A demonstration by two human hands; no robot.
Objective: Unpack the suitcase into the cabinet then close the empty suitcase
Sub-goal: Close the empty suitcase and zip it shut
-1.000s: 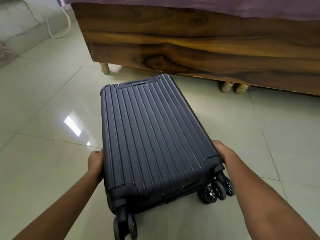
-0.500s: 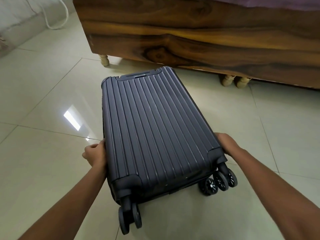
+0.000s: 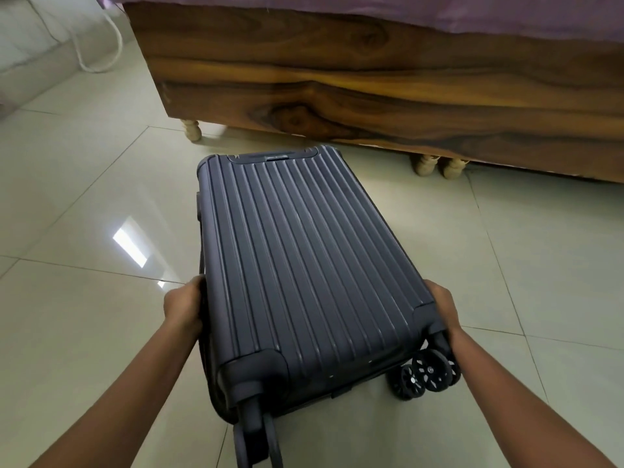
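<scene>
Wooden bed (image 3: 371, 82), purple sheet (image 3: 405, 11), perhaps white cord (image 3: 120, 43).

The floor (image 3: 84, 332) is made of large pale glossy tiles, and a bright patch of light (image 3: 130, 243) reflects on it at the left. A dark wooden bed frame (image 3: 371, 89) stands on small turned legs (image 3: 192, 130), under a purple cloth (image 3: 439, 11). A white cable (image 3: 114, 45) hangs near the wall (image 3: 30, 35).

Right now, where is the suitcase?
Head view, centre: the suitcase lies on the floor before the wooden bed, between the left hand and right hand.
</scene>
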